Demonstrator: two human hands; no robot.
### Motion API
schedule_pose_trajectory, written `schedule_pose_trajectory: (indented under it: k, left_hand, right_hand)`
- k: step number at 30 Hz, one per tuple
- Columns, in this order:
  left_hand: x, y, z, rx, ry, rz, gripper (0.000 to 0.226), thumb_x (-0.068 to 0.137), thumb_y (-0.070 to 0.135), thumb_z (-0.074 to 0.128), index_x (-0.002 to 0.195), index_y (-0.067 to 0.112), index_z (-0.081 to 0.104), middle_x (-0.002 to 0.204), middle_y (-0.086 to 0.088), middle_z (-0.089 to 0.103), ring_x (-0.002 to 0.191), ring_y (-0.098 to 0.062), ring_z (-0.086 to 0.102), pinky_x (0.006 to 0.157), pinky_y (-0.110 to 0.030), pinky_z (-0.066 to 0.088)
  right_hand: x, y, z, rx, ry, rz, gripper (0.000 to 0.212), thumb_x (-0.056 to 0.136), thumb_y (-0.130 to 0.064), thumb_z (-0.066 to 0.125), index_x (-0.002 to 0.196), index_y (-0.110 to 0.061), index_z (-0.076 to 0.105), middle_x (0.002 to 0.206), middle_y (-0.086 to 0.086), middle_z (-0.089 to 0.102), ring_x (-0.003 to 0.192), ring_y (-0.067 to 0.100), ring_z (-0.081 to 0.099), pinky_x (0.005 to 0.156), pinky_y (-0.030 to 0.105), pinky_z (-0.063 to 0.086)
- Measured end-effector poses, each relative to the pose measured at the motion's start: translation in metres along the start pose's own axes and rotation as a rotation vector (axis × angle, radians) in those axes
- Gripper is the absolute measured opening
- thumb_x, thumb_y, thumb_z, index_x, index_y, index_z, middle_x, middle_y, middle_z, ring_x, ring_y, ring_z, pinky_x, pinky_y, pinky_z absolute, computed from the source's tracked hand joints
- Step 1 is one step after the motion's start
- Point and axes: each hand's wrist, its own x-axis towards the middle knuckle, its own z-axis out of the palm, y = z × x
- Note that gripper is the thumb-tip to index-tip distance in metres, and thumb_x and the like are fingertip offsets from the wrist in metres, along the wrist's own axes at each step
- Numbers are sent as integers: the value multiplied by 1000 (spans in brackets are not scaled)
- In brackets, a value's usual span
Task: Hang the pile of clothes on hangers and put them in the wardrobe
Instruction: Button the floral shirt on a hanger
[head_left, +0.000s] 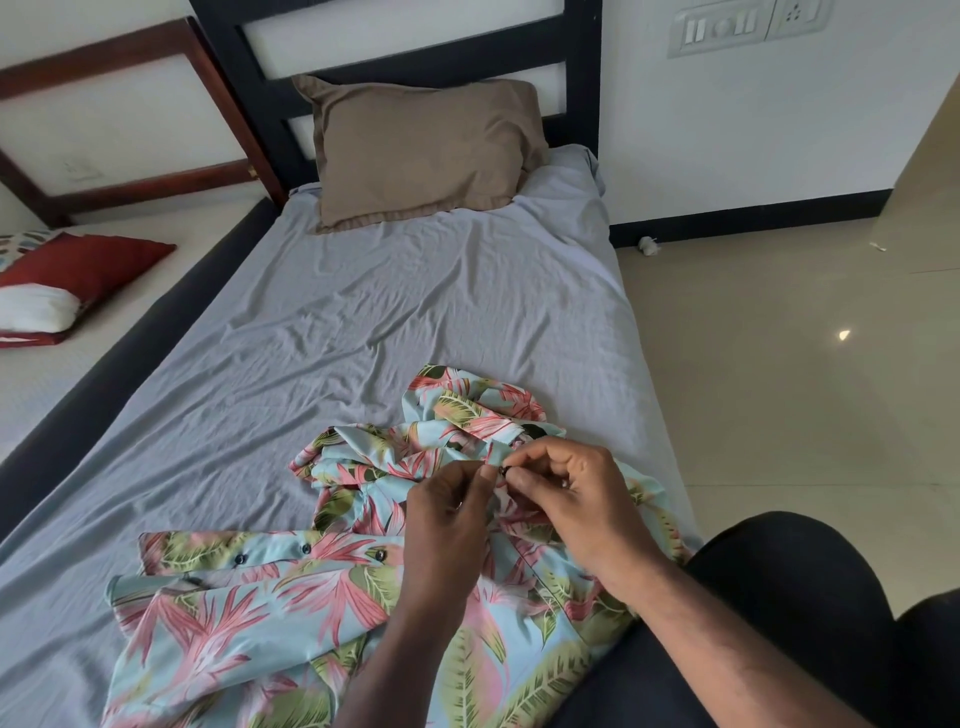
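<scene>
A light blue shirt (249, 597) printed with pink and green leaves lies crumpled on the grey bed sheet (363, 322), its dark-buttoned placket stretched toward the left. My left hand (447, 514) pinches the shirt fabric near the collar. Close beside it, my right hand (566, 499) pinches a small dark button (503, 470) on the same shirt. Both hands meet over the bunched upper part of the shirt. No hanger is in view.
A brown pillow (415, 150) leans on the black headboard (395, 57). A second bed at the left carries a red and white cushion (67, 280). Tiled floor (779, 389) lies to the right; my dark-trousered knee (795, 582) is at bottom right.
</scene>
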Motion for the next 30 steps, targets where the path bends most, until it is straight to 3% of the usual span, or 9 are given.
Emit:
schedule_pose_trajectory:
  k: [3, 6, 8, 10, 13, 17, 22, 26, 30]
  left_hand:
    - [1, 6, -1, 12, -57, 68, 20, 96, 19, 57, 97, 19, 76, 91, -11, 75, 87, -29, 70, 82, -53, 56]
    - [4, 9, -5, 122, -112, 149, 32, 98, 3, 55, 116, 21, 74, 112, 5, 75, 110, -17, 69, 96, -39, 53]
    - [7, 4, -11, 355, -42, 254, 35, 92, 7, 67, 123, 24, 70, 114, 19, 71, 110, 3, 64, 93, -19, 49]
    - [8, -1, -19, 523, -21, 295, 35, 85, 9, 77, 115, 26, 72, 105, 23, 69, 98, 10, 63, 79, -7, 45]
    - [11, -6, -35, 625, -74, 246, 16, 84, 10, 79, 93, 23, 76, 80, 18, 68, 74, 3, 62, 61, -12, 42]
    - [24, -6, -59, 767, -235, 241, 19, 93, 17, 70, 76, 23, 66, 67, 14, 61, 64, -8, 56, 62, -27, 45]
    - [32, 10, -69, 332, -244, 84, 37, 101, 36, 54, 86, 3, 57, 66, 7, 45, 61, -10, 40, 52, -24, 32]
    - [52, 22, -98, 371, -435, 78, 27, 85, 41, 72, 84, 15, 68, 70, 0, 59, 64, -14, 48, 55, -27, 36]
    - [65, 33, -116, 373, -483, 50, 10, 88, 24, 75, 86, 14, 73, 75, -4, 65, 70, -16, 55, 65, -32, 43]
  right_hand:
    - [0, -3, -2, 65, -49, 24, 29, 88, -4, 76, 110, -23, 74, 96, -2, 76, 89, 12, 73, 75, 25, 59]
    - [1, -3, -2, 2, -60, -27, 46, 81, 0, 81, 116, -27, 69, 97, -5, 73, 81, 15, 71, 74, 24, 59]
    - [2, -1, -2, -78, 23, -38, 38, 83, -1, 80, 110, -25, 69, 88, -6, 73, 70, 15, 69, 66, 26, 58]
    - [4, 2, -7, -217, 99, -81, 29, 83, -3, 80, 103, -22, 71, 82, -9, 72, 72, 8, 69, 68, 26, 59]
    - [9, 2, -15, -427, 151, -192, 21, 88, 0, 73, 102, -16, 73, 85, -12, 69, 79, 2, 67, 71, 17, 56]
    - [17, 8, -22, -691, 150, -274, 6, 96, -13, 66, 99, -14, 72, 88, -1, 64, 77, 13, 63, 70, 28, 52]
    - [17, 6, -30, -674, 127, -270, 22, 99, -33, 62, 82, -20, 63, 62, -14, 56, 52, 6, 52, 49, 14, 32]
    - [22, 1, -46, -619, 89, -207, 27, 94, -42, 68, 71, -30, 59, 49, -12, 51, 43, 8, 49, 41, 16, 29]
    - [31, -3, -64, -545, -73, -68, 15, 89, -40, 75, 80, -28, 77, 66, -14, 70, 58, 4, 64, 56, 30, 52]
